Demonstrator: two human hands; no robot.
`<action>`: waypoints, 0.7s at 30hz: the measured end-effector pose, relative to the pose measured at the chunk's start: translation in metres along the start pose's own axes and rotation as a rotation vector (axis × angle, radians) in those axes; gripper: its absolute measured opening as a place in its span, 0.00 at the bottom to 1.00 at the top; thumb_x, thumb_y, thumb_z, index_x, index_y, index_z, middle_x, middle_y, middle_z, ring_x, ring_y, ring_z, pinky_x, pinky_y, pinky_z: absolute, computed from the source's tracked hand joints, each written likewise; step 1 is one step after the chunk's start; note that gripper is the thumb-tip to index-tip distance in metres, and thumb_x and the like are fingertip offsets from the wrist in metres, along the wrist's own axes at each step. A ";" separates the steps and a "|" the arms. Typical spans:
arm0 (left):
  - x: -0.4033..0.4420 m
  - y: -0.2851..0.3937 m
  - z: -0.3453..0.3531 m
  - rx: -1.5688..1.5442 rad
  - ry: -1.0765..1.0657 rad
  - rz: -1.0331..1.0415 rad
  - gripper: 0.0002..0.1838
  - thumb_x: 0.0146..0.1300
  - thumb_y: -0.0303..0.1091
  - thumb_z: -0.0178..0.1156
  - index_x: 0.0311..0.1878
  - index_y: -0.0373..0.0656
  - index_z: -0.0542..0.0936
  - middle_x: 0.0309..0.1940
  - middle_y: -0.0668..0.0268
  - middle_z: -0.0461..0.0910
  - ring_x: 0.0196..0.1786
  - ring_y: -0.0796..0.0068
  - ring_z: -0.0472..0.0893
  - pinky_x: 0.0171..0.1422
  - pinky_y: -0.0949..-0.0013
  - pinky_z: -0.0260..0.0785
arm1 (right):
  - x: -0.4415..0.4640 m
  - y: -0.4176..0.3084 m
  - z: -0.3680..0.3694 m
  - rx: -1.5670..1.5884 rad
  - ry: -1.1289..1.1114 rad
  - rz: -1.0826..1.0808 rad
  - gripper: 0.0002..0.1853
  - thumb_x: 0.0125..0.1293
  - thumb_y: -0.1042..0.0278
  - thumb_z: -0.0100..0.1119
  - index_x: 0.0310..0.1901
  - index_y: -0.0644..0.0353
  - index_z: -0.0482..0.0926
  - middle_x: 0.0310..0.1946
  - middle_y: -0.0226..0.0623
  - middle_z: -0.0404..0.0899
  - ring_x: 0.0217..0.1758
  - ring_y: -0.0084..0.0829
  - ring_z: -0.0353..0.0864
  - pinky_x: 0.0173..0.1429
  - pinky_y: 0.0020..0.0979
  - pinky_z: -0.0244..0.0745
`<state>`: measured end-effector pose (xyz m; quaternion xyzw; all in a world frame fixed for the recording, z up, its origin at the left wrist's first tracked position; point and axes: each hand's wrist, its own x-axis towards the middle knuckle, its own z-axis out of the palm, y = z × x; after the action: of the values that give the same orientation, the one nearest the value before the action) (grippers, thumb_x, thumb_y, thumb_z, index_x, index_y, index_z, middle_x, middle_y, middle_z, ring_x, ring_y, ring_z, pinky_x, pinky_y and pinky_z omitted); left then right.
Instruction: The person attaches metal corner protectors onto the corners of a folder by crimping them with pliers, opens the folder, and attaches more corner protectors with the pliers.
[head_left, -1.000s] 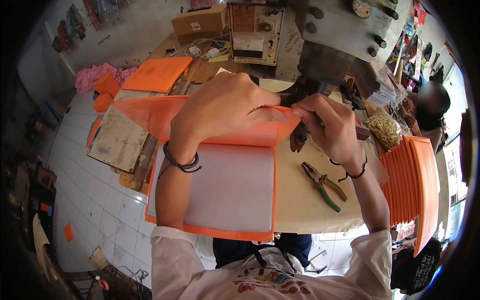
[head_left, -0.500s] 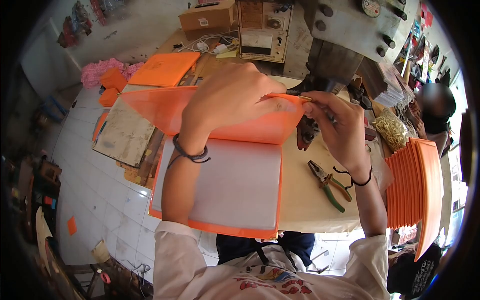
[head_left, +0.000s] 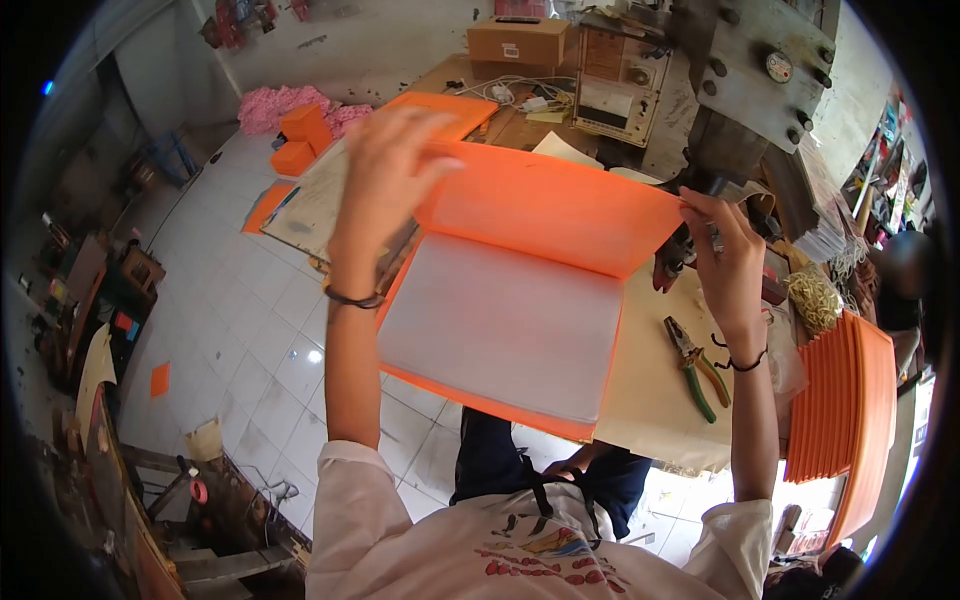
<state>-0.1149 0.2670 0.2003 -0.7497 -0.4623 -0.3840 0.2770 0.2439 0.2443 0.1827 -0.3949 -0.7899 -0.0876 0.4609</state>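
1. Head view, now: I have the orange folder (head_left: 540, 195) lying open at the near edge of the table (head_left: 660, 420), its pale inner panel (head_left: 500, 325) toward the body and its front-left part past the edge.
2. Right hand (head_left: 730, 255) holds the raised cover (head_left: 600, 220) by its far right corner, thumb against fingers. I read that pinch as what keeps the cover up off the panel.
3. Left hand (head_left: 385, 180) is wide, fingers spread, at the cover's left end. It's motion-blurred; I can't tell whether the thumb touches.
4. Pliers (head_left: 693, 357) lie between the panel and right forearm, probably parked there for easy reach. Machine head (head_left: 750, 75) stands beyond the held corner; folder stack (head_left: 815, 420) sits right, likely kept off the work area.
5. Versus half a second ago: left hand has left the right-hand corner for the opposite end; right hand stays on its corner. View has swung left.
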 end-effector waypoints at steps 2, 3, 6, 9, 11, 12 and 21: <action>-0.018 -0.029 -0.020 -0.043 0.113 -0.208 0.22 0.57 0.40 0.70 0.55 0.45 0.81 0.49 0.64 0.82 0.57 0.64 0.77 0.66 0.59 0.63 | -0.002 -0.002 0.000 0.023 0.007 0.017 0.11 0.66 0.80 0.59 0.50 0.62 0.81 0.38 0.41 0.84 0.39 0.34 0.86 0.44 0.32 0.78; -0.028 -0.049 -0.021 -0.163 0.158 -0.310 0.23 0.58 0.38 0.69 0.57 0.45 0.81 0.51 0.63 0.81 0.59 0.63 0.77 0.67 0.59 0.64 | -0.002 -0.003 0.001 0.035 0.012 0.026 0.11 0.66 0.80 0.59 0.50 0.62 0.81 0.38 0.41 0.84 0.40 0.34 0.86 0.44 0.32 0.78; -0.045 -0.076 -0.012 -0.329 0.101 -0.358 0.24 0.61 0.33 0.67 0.61 0.46 0.79 0.56 0.63 0.81 0.62 0.61 0.76 0.67 0.62 0.67 | -0.002 -0.003 0.002 0.016 0.023 0.031 0.11 0.67 0.79 0.59 0.50 0.62 0.80 0.38 0.41 0.84 0.40 0.34 0.86 0.45 0.32 0.79; -0.052 -0.075 -0.002 -0.362 0.037 -0.328 0.23 0.64 0.32 0.65 0.63 0.47 0.78 0.58 0.62 0.81 0.61 0.62 0.78 0.65 0.63 0.70 | -0.001 -0.001 0.005 0.006 0.031 0.039 0.11 0.68 0.78 0.58 0.51 0.62 0.80 0.38 0.42 0.84 0.40 0.35 0.86 0.45 0.32 0.79; -0.048 -0.068 0.003 -0.383 0.058 -0.321 0.22 0.65 0.33 0.64 0.62 0.47 0.79 0.55 0.60 0.83 0.58 0.61 0.81 0.61 0.62 0.72 | 0.001 0.000 0.005 0.015 0.019 0.055 0.11 0.68 0.78 0.58 0.51 0.62 0.80 0.39 0.42 0.85 0.40 0.35 0.86 0.45 0.33 0.79; -0.047 -0.069 0.004 -0.367 0.063 -0.316 0.21 0.65 0.33 0.64 0.62 0.47 0.79 0.54 0.59 0.83 0.57 0.60 0.81 0.60 0.62 0.73 | 0.001 0.001 0.005 0.018 0.013 0.064 0.11 0.68 0.78 0.58 0.51 0.62 0.80 0.39 0.43 0.85 0.40 0.35 0.86 0.45 0.33 0.79; -0.043 -0.086 0.008 -0.421 0.041 -0.345 0.15 0.65 0.34 0.65 0.53 0.39 0.81 0.44 0.60 0.85 0.46 0.68 0.84 0.54 0.66 0.74 | 0.007 0.000 0.014 0.043 0.026 0.068 0.10 0.69 0.74 0.58 0.50 0.62 0.80 0.39 0.43 0.84 0.38 0.36 0.85 0.43 0.33 0.78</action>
<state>-0.2020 0.2888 0.1655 -0.6930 -0.4874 -0.5283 0.0549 0.2329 0.2551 0.1805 -0.4106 -0.7716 -0.0599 0.4822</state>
